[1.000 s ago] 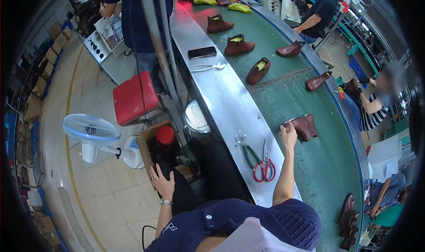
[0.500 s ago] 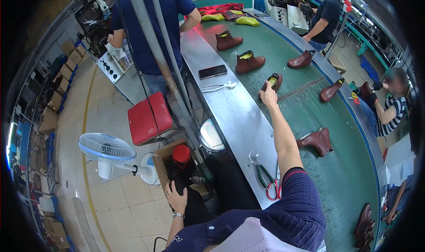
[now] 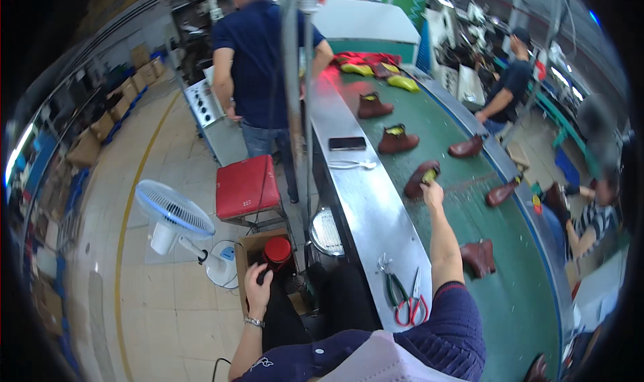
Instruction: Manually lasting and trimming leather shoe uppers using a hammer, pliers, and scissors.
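On the green belt, my right hand pinches the top edge of a brown ankle boot with a yellow-green last inside. That boot is tilted, its toe pointing toward me. My left hand hovers by my knee beside a cardboard box; its fingers are curled but apart, and nothing certain shows in them. A red-lidded container stands in that box. Farther up the belt are two more boots, a near one and a far one. Another brown boot lies right of my forearm.
Green-handled pliers and red-handled scissors lie on the metal ledge. Beyond them are silver pliers and a phone. A red stool and a fan stand left. Several people work nearby.
The view has swung, shifting the scene. My right hand now grips the boot's top edge, and the boot has tilted. My left hand has curled its fingers and moved nearer the red-lidded container.
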